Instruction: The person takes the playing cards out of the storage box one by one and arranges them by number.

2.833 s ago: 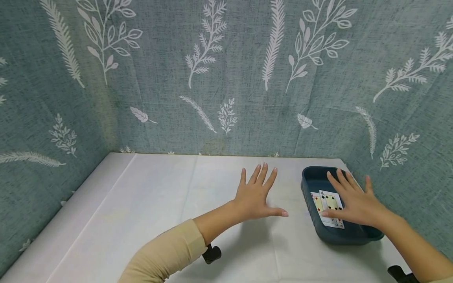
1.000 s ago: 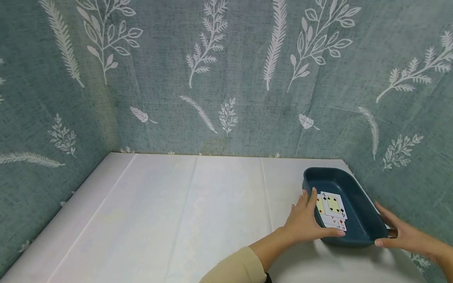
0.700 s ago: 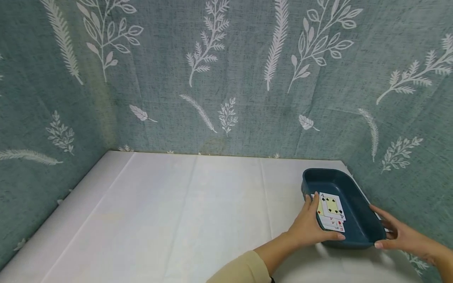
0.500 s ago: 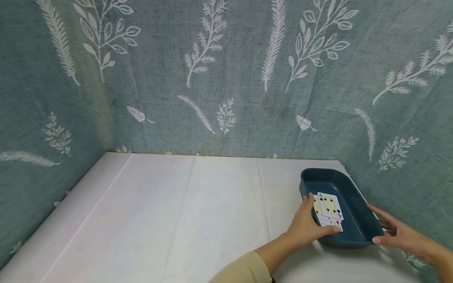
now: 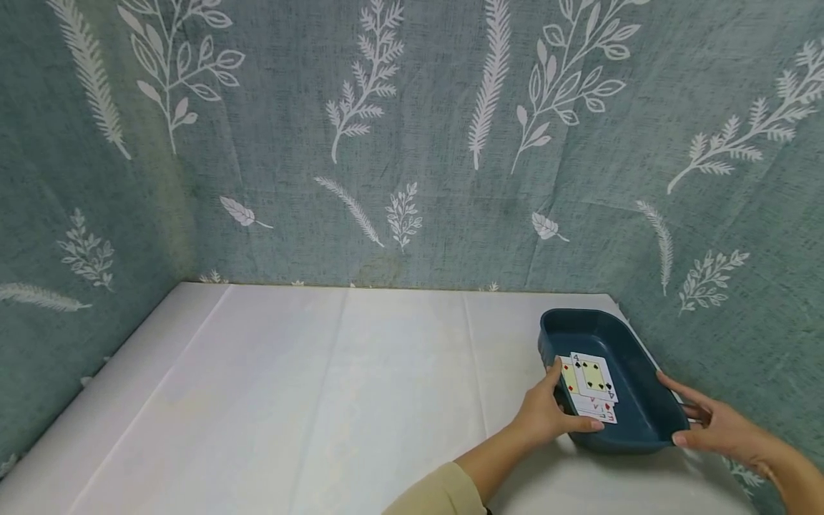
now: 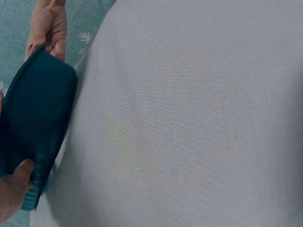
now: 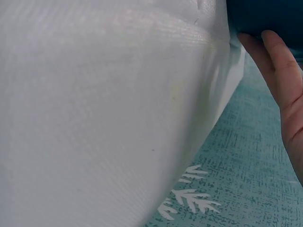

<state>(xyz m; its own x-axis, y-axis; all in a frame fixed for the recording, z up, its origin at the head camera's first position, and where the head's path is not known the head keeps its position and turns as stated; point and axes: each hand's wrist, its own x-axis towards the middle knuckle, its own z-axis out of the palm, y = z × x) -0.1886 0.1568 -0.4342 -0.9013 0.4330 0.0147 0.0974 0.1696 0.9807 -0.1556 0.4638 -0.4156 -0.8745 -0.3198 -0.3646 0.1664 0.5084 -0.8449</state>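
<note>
A dark teal plastic bin (image 5: 621, 445) sits at the right side of the white table in the head view. Several overlapping playing cards (image 5: 595, 377) lie face up inside it, a four of spades on top. My left hand (image 5: 539, 413) grips the bin's left wall, its thumb over the near part of the rim. On the opposite side, my right hand (image 5: 724, 428) holds the right wall near the front corner; some fingertips are hidden behind the bin. The right wrist view has fingers (image 7: 282, 64) against the bin's underside or lower wall (image 7: 270, 16).
The white-covered table (image 5: 309, 386) stretches left of the bin. Its right edge runs close beside the bin. Green leaf-patterned fabric (image 5: 444, 143) hangs behind and at both sides.
Earlier both hands were spread, the left above the table and the right above the bin. They have since come down onto the bin's two sides. Over the last second the grip stays the same.
</note>
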